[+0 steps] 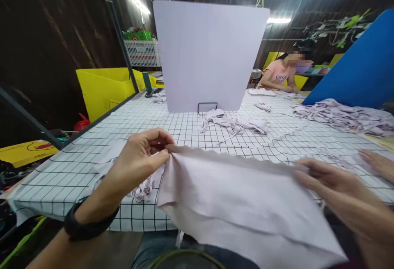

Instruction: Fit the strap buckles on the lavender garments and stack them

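Through the head camera I have the left hand (135,154) pinching one top corner of a pale cloth (234,195) between thumb and fingers, while the right hand (335,182), a little blurred, grips the far end of the same edge. The wide grip seems meant to draw that edge fairly straight, so I can read its slight waviness; the rest hangs from it in soft folds over the table's near edge and the person's lap, probably because nothing holds the lower part. Loose strips (143,191) lie under the left wrist, which wears a black band (89,221). Further in, I make out crumpled fabric pieces (234,123) before a white panel (209,55) with a small wire stand (207,104) at its foot, and a larger heap (347,115) to the right, perhaps put there to leave working room. The table (129,123) wears a white cover with a black grid. Another person's hand (377,164) rests at the right edge of view, below a tilted blue panel (360,63). Beyond, I see a co-worker (278,76) in a pink shirt, bent over fabric, and on the left a yellow bin (101,88) and a white crate (143,53) against dark walls lit by tube lights (138,3).
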`<control>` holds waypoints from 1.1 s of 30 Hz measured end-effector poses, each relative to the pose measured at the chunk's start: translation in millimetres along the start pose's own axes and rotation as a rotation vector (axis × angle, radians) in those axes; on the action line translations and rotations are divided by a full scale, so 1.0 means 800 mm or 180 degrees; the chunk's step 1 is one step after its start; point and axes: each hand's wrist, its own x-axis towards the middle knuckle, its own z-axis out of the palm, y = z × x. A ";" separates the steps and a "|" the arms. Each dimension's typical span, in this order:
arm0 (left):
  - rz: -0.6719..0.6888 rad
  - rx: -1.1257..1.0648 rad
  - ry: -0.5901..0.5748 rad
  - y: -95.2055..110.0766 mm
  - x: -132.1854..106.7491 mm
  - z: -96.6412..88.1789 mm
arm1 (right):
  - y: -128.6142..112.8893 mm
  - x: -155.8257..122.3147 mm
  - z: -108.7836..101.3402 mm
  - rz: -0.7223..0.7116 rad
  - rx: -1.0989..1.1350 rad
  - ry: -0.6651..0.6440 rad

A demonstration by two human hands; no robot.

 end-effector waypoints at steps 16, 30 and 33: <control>-0.0470 0.2139 -0.0935 -0.154 0.077 0.158 | 0.134 0.077 0.176 0.0081 -0.0921 -0.0198; 0.1594 0.1591 -0.2581 -0.124 0.030 0.297 | 0.138 -0.129 0.112 0.2088 -0.0423 -0.0033; 0.1594 0.1720 -0.2700 -0.124 0.024 0.304 | 0.133 -0.136 0.140 0.1838 0.0308 -0.0120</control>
